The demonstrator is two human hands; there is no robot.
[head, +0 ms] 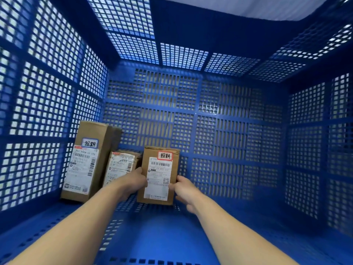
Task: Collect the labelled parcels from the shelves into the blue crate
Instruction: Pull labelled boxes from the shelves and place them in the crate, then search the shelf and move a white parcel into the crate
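**Three cardboard parcels inside a perforated blue crate**

One rectangular brown parcel (159, 175), white-labelled with a red-edged tag, is gripped at its sides by the left hand (131, 181) and right hand (184, 190), low inside the blue crate (238, 140), beside two labelled cartons (86, 161).

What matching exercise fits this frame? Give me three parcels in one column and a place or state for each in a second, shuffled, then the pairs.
Column one:
1. tall parcel
2. middle parcel
3. red-tagged parcel

Column two:
A. held between the left hand and right hand
B. beside the blue crate's left wall, blue-edged tag on top
C. partly hidden behind the left hand, no handwritten tag visible

Pairs: 1-B, 2-C, 3-A
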